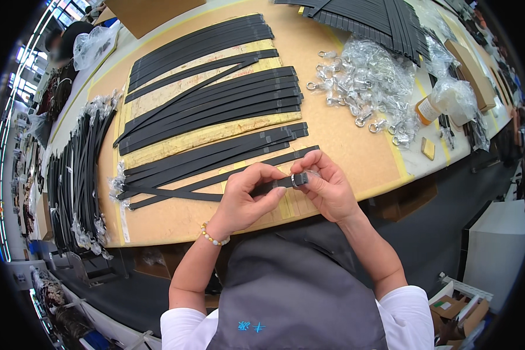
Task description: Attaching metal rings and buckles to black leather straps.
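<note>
Near the table's front edge, my left hand (245, 193) pinches a flat black strap (201, 195) close to its end, thumb against the fingers. The rest of that strap trails left across the table. My right hand (334, 188) is closed on a metal ring fitting (299, 179) at the strap's end, with a bit of clear plastic wrap between its fingers. Whether the strap is fully through the ring cannot be made out. Just beyond my hands lie several loose black straps (216, 153), some with plastic-wrapped fittings at their left ends.
More black straps (210, 105) lie in rows on a yellow board (151, 153). At the right is a heap of plastic-wrapped metal clasps (370, 79), with stacked straps (385, 23) behind. Bundled straps (81, 175) hang over the left edge. A yellow block (427, 148) sits near the right corner.
</note>
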`<state>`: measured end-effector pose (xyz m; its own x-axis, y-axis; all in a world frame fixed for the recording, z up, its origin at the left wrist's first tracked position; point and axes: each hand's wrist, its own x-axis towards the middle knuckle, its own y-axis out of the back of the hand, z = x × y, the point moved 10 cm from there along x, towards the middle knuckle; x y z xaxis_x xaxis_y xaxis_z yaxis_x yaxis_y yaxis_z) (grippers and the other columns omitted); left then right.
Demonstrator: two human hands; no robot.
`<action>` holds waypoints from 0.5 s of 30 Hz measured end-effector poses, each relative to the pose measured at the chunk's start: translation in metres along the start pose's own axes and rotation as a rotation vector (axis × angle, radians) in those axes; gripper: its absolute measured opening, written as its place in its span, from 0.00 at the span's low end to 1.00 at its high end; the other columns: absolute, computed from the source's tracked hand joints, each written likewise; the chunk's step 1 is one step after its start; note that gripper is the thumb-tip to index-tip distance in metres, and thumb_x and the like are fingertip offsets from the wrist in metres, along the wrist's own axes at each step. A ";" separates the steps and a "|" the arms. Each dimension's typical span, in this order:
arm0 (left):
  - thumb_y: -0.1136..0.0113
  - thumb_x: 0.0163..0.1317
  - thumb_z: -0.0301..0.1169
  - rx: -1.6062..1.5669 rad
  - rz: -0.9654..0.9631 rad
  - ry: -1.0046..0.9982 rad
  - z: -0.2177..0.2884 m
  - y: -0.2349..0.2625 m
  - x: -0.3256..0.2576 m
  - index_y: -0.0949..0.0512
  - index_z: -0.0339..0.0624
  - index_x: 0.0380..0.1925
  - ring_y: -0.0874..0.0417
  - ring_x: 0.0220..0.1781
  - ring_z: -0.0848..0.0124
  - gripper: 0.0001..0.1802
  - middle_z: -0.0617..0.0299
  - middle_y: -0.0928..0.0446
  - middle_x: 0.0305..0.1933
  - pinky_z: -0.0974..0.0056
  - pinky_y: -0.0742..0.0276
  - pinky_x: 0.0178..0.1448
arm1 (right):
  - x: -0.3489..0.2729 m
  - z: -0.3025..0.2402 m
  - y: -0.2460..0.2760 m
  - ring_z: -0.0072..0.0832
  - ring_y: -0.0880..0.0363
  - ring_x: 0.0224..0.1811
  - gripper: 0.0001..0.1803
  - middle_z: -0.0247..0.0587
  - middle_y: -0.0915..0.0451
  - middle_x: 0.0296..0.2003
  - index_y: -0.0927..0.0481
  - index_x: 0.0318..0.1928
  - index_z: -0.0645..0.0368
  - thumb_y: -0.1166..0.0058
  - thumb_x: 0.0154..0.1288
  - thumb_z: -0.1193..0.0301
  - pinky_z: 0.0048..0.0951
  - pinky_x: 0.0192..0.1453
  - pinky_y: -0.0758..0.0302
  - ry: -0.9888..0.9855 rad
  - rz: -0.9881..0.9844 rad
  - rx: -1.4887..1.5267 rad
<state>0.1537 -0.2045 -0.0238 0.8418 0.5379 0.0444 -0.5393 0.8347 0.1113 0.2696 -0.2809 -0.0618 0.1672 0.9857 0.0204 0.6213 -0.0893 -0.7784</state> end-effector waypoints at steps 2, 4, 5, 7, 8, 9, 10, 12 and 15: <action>0.34 0.65 0.19 0.023 -0.001 -0.044 0.003 -0.004 0.000 0.22 0.33 0.51 0.17 0.48 0.78 0.15 0.62 0.17 0.47 0.71 0.21 0.55 | -0.002 0.003 -0.002 0.25 0.20 0.57 0.13 0.42 0.19 0.54 0.27 0.57 0.58 0.44 0.77 0.75 0.34 0.65 0.21 -0.004 -0.016 -0.068; 0.32 0.64 0.20 0.059 0.023 -0.062 0.006 -0.005 -0.002 0.21 0.33 0.50 0.18 0.44 0.80 0.15 0.63 0.17 0.45 0.73 0.22 0.49 | -0.003 0.004 -0.003 0.26 0.20 0.58 0.12 0.43 0.20 0.55 0.27 0.57 0.59 0.44 0.77 0.75 0.33 0.65 0.20 0.001 -0.038 -0.047; 0.30 0.63 0.21 0.098 0.047 -0.079 0.009 -0.004 -0.003 0.21 0.34 0.49 0.19 0.40 0.82 0.15 0.64 0.16 0.43 0.75 0.23 0.42 | -0.004 0.004 -0.004 0.26 0.20 0.58 0.12 0.43 0.20 0.55 0.26 0.56 0.59 0.44 0.77 0.75 0.33 0.65 0.20 0.007 -0.062 -0.025; 0.29 0.60 0.20 0.162 0.070 -0.148 0.022 -0.003 -0.004 0.19 0.35 0.45 0.21 0.35 0.83 0.14 0.65 0.16 0.39 0.76 0.27 0.36 | -0.008 0.007 -0.006 0.27 0.19 0.58 0.11 0.44 0.19 0.55 0.24 0.55 0.60 0.43 0.77 0.75 0.33 0.65 0.19 -0.068 -0.060 -0.037; 0.27 0.58 0.20 0.230 0.091 -0.219 0.034 -0.003 -0.006 0.18 0.35 0.42 0.23 0.30 0.84 0.12 0.65 0.16 0.35 0.76 0.31 0.30 | -0.011 0.011 -0.006 0.27 0.19 0.57 0.10 0.44 0.19 0.55 0.23 0.54 0.61 0.42 0.76 0.75 0.33 0.64 0.19 -0.140 -0.059 -0.047; 0.27 0.58 0.20 0.223 0.091 -0.215 0.037 -0.002 -0.007 0.18 0.35 0.42 0.23 0.30 0.84 0.12 0.65 0.16 0.35 0.76 0.31 0.30 | -0.014 0.009 -0.003 0.27 0.19 0.57 0.10 0.44 0.19 0.55 0.23 0.54 0.61 0.42 0.76 0.75 0.33 0.64 0.19 -0.144 -0.053 -0.049; 0.27 0.57 0.21 0.258 0.058 -0.185 0.038 -0.003 -0.008 0.17 0.35 0.39 0.20 0.30 0.78 0.11 0.63 0.17 0.33 0.73 0.26 0.32 | -0.018 0.013 0.000 0.28 0.17 0.56 0.09 0.44 0.18 0.54 0.21 0.53 0.62 0.41 0.75 0.76 0.33 0.63 0.18 -0.211 -0.044 -0.016; 0.26 0.55 0.22 0.287 0.028 -0.149 0.038 -0.005 -0.009 0.16 0.36 0.37 0.16 0.30 0.73 0.10 0.62 0.18 0.30 0.69 0.21 0.34 | -0.022 0.017 0.001 0.28 0.16 0.54 0.09 0.44 0.16 0.53 0.20 0.51 0.62 0.40 0.74 0.76 0.32 0.61 0.17 -0.286 -0.031 0.017; 0.27 0.53 0.21 0.279 0.015 -0.222 0.051 -0.010 -0.013 0.16 0.37 0.34 0.17 0.26 0.70 0.09 0.60 0.19 0.28 0.67 0.22 0.30 | -0.021 0.012 -0.008 0.28 0.14 0.51 0.10 0.44 0.14 0.49 0.19 0.52 0.64 0.38 0.73 0.76 0.31 0.59 0.16 -0.298 -0.121 -0.017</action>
<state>0.1492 -0.2259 0.0249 0.8349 0.4855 0.2594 -0.5503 0.7463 0.3744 0.2515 -0.2988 -0.0635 -0.1384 0.9876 -0.0742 0.6360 0.0313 -0.7710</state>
